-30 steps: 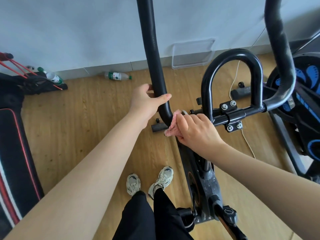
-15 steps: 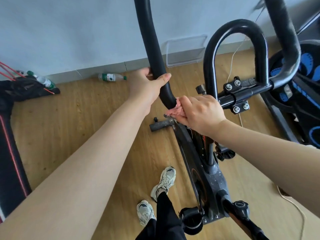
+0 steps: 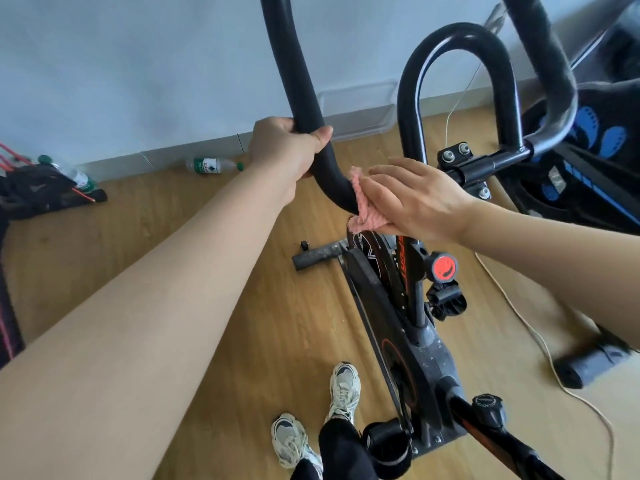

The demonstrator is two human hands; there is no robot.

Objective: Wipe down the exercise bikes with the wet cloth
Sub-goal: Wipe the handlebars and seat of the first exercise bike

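One pink cloth [image 3: 367,207] sits under the right grip [image 3: 417,199]. That grip's fingers lie flat and straight, pressing the cloth on the bend of the black handlebar [image 3: 304,98]. Just up the same bar, the left grip [image 3: 284,150] is clamped round it. Below both grips stands this exercise bike [image 3: 419,344], with one red knob [image 3: 445,266]. A second bike [image 3: 588,133], black and blue, is right of the right grip. Two shoes [image 3: 343,389] stand on the wooden floor [image 3: 138,244]. Left of the left grip lie a near bottle [image 3: 211,165] and a far bottle [image 3: 79,176], by the pale wall [image 3: 138,64]. I cannot tell what is in them.
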